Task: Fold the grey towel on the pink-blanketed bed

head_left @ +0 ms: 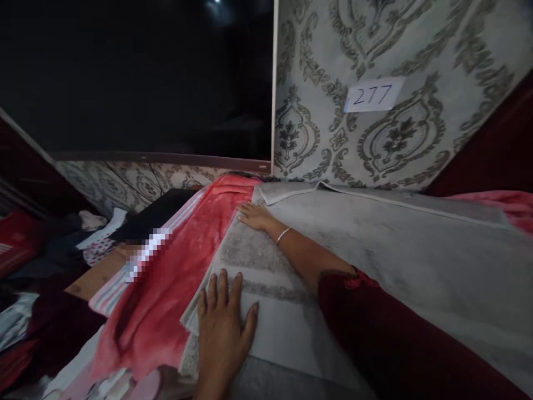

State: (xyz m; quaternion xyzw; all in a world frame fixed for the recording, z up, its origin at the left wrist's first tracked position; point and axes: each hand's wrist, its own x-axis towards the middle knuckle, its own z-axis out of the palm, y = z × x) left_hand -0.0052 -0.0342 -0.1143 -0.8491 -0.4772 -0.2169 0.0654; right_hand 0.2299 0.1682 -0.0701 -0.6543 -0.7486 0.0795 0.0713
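Grey plush cloth point(416, 266) lies spread over the red plush blanket point(183, 266), which sticks out along its left side; step in hand reads as flattening and lining up that left edge. Left hand point(220, 328) is palm down, fingers spread, on the near part of the edge, right hand point(255, 215) laid fairly flat with fingers extended near the far left corner, neither visibly gripping anything; next move seems to call for light, even pressure outward, without dragging the blanket below the television point(145, 83).
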